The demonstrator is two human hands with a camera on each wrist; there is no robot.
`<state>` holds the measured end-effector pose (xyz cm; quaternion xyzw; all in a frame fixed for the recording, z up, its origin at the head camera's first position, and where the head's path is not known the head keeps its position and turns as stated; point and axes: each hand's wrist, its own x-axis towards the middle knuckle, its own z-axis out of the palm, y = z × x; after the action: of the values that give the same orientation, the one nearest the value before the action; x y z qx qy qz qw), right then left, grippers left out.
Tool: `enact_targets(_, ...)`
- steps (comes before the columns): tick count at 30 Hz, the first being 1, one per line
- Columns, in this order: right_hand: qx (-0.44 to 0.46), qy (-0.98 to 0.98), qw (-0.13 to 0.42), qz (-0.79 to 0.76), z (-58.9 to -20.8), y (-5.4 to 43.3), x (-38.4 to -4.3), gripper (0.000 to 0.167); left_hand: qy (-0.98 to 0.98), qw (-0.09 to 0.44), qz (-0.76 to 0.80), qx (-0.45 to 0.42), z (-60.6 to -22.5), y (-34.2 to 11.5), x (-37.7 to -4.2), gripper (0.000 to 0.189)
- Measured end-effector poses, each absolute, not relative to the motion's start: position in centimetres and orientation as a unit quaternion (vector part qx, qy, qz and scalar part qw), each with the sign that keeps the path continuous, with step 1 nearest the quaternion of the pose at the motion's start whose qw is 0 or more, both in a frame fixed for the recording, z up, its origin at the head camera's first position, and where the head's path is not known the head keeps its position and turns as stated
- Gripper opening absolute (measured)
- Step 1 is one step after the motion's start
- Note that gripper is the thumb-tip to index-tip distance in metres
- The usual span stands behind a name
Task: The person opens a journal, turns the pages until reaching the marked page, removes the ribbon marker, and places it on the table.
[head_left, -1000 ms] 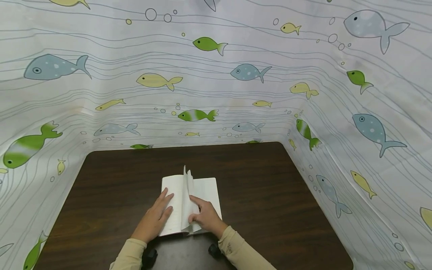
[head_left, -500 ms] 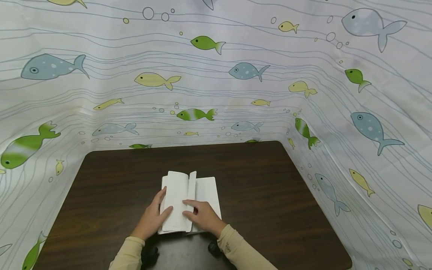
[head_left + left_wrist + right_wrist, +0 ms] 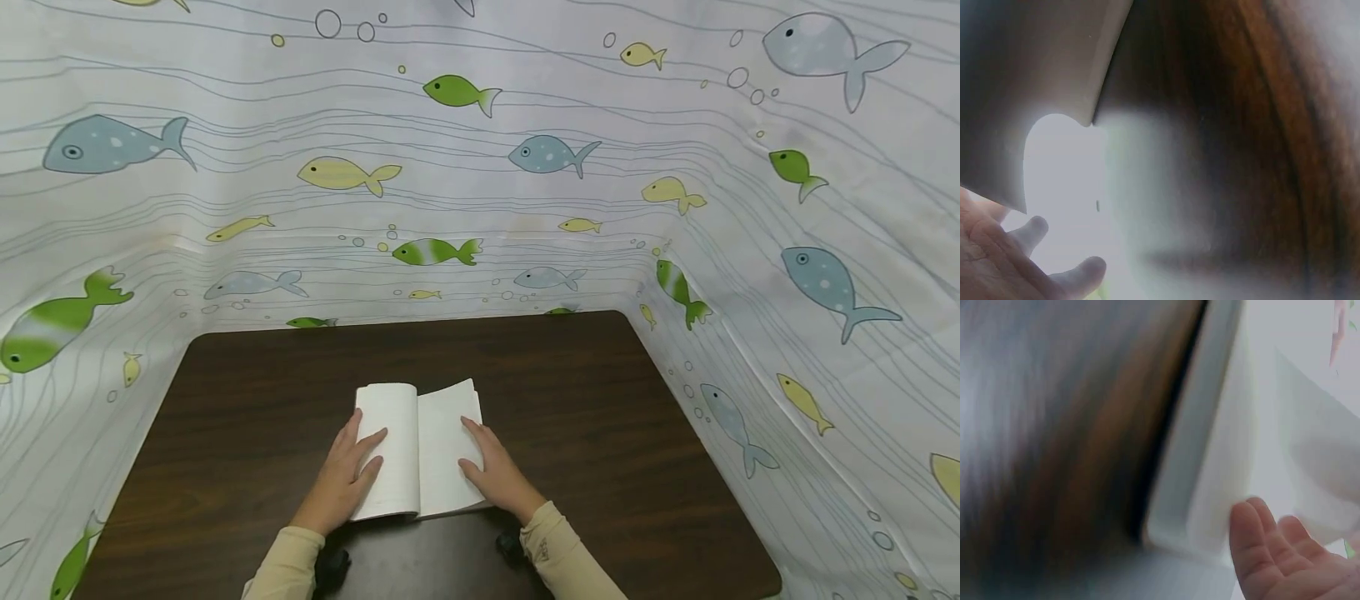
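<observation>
An open notebook (image 3: 390, 454) with white pages lies at the near middle of the table. Faint ruling shows on its left page; the right page (image 3: 442, 450) looks bare, its far outer corner slightly raised. My left hand (image 3: 341, 479) rests on the left page, fingers spread along the outer edge. My right hand (image 3: 498, 471) touches the outer part of the right page, thumb and index finger apart. In the right wrist view, the fingers (image 3: 1250, 544) lie extended by the page edges. Bright glare in the left wrist view hides much around the left fingers (image 3: 1079, 278).
The dark wood-grain table (image 3: 262, 417) has rounded far corners. A white fish-print curtain (image 3: 450, 200) surrounds its back and sides. Dark devices (image 3: 333, 571) sit beneath both wrists.
The right hand has moved from the notebook's middle out to its right edge. Pages that stood upright, then leaned left, now lie apart on both sides. The left hand stays on the left page.
</observation>
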<state>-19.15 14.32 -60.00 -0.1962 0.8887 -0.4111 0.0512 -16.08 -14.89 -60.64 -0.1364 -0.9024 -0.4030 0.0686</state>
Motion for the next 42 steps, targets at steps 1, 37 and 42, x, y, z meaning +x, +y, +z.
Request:
enact_targets(1, -0.196, 0.891, 0.054, -0.406, -60.0, 14.7, -19.2, 0.064, -0.905, 0.070, -0.396, -0.138, -60.6, -14.9, -16.1, 0.042)
enact_targets(37, -0.385, 0.856, 0.151, -0.310, -59.5, 9.3, -19.0, 0.065, -0.877, 0.048, -0.466, -0.108, -60.6, -15.7, -16.1, 0.045)
enact_targets(42, -0.377, 0.873, 0.144, -0.274, -58.7, 8.6, -18.7, 0.067, -0.840, 0.063, -0.530, -0.098, -59.9, -16.0, -16.1, 0.054)
